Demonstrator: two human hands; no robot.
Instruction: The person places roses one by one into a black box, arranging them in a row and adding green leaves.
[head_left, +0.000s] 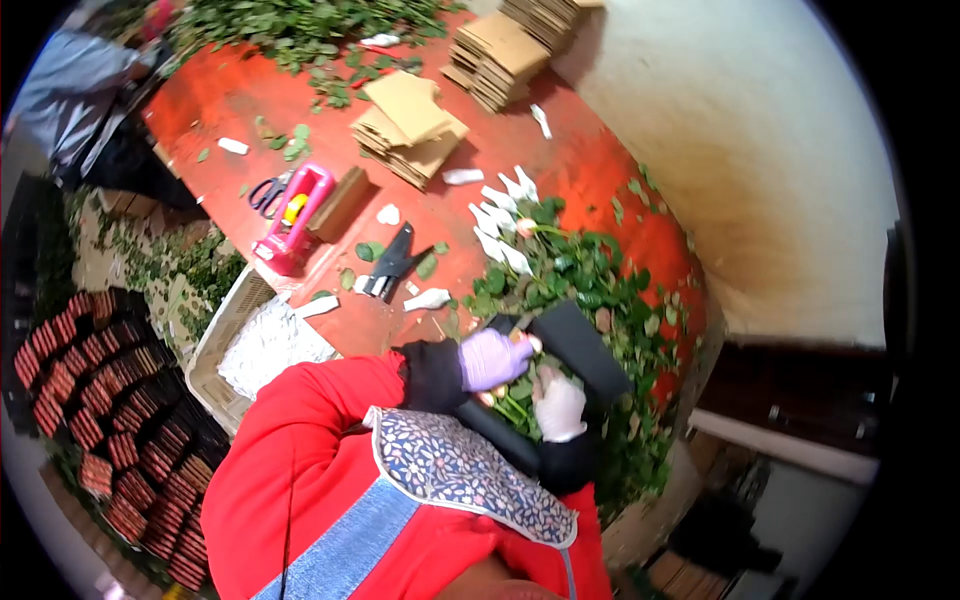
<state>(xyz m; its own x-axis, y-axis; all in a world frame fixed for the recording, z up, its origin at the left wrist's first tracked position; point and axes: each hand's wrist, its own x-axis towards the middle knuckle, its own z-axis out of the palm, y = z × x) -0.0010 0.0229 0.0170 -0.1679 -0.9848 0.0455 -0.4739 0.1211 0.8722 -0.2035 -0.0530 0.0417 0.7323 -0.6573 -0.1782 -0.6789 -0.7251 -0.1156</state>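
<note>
My left hand (495, 360), in a lilac glove, is at a pale rose bud (534, 343) beside a black padded holder (581, 349). Its fingers are bent, but the grip on the bud is unclear. Just to its lower right, my right hand (559, 409) in a whitish glove touches green leaves and stems (517, 409) between the holder's two dark sides; whether it grips them cannot be told. Leafy rose stems (592, 277) lie beyond the holder, several with white sleeves (501, 217) over their heads. A black stapler-like tool (391, 262) rests to the left.
Cardboard pieces (409, 127) are stacked on the red table (420, 217). A pink tape dispenser (296, 221) and scissors (266, 196) stand near its left edge. A crate (206, 360) of white sleeves adjoins the table. Another person (82, 112) stands at the upper left.
</note>
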